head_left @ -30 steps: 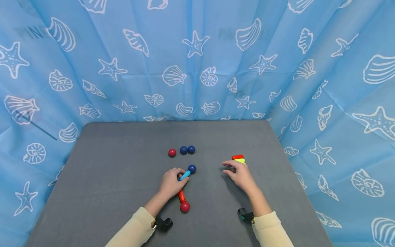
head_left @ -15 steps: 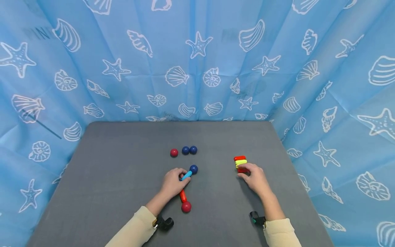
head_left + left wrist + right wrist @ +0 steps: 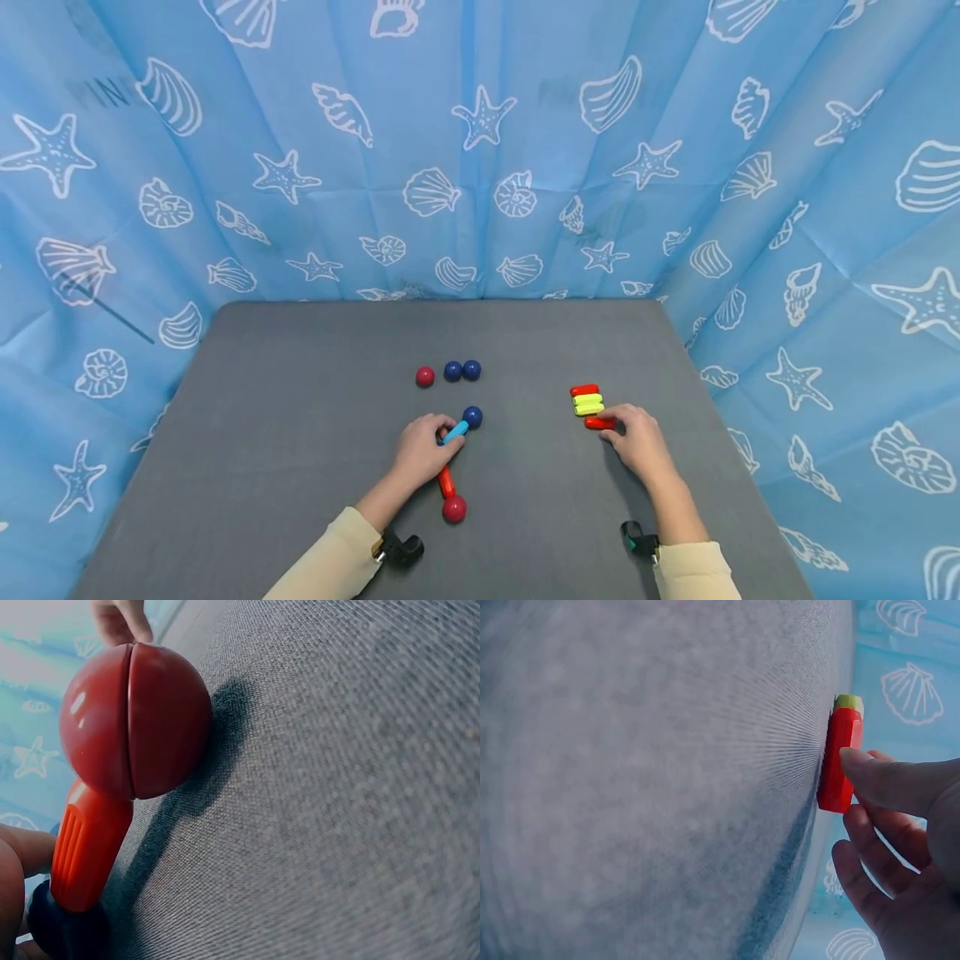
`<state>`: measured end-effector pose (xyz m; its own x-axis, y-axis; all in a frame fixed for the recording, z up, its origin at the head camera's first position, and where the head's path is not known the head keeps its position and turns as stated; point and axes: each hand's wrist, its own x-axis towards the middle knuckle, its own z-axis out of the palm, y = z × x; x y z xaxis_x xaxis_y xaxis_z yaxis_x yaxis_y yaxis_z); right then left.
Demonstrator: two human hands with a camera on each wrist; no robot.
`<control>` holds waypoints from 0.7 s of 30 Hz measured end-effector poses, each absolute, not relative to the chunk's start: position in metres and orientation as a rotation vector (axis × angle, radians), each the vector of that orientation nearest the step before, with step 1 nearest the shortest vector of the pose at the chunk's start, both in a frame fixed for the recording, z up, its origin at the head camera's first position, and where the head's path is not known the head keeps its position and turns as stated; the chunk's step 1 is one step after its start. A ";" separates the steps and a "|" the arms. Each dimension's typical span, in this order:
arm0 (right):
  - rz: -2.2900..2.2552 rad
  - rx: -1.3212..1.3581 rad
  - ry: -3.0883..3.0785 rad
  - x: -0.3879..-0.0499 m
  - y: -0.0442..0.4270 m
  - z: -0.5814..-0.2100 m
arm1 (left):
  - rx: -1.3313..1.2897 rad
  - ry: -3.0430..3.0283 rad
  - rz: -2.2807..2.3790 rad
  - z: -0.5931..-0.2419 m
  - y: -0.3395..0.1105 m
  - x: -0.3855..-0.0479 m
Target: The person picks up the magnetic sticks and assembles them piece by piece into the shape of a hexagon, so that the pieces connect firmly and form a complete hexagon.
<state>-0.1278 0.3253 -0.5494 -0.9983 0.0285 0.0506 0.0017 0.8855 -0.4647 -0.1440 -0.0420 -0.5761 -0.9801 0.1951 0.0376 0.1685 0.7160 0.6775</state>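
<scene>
My left hand grips the joint of a ball-and-rod construction on the grey table. From that joint a light-blue rod runs to a dark blue ball, and a red rod runs to a red ball. The left wrist view shows a dark ball at the joint, partly behind fingers. At the right, my right hand pinches another red rod between thumb and fingers. It lies just in front of two yellow rods and a further red rod.
Behind the construction, a loose red ball sits left of two dark blue balls that stand side by side. A blue shell-patterned curtain hangs along the table's back and right side.
My right hand has moved right and nearer, onto the front red rod, which has shifted slightly away from the yellow rods. My left hand keeps its hold on the construction.
</scene>
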 end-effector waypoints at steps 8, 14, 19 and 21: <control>0.736 -0.085 -3.059 -0.126 0.325 -0.548 | 0.281 2.900 1.124 -0.576 -0.041 -0.141; 0.769 -0.059 -3.048 -0.122 0.317 -0.545 | 0.265 2.902 1.138 -0.574 -0.041 -0.139; 0.804 0.085 -2.993 -0.124 0.297 -0.544 | 0.256 2.900 1.133 -0.574 -0.042 -0.139; 0.821 0.147 -2.976 -0.127 0.285 -0.544 | 0.255 2.898 1.133 -0.574 -0.042 -0.139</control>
<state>-0.1270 0.2849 -0.5442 -0.9942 -0.0780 0.0745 -0.1051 0.8545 -0.5088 -0.1385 -0.0423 -0.5737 -0.9865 0.1587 0.0412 0.1446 0.7235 0.6750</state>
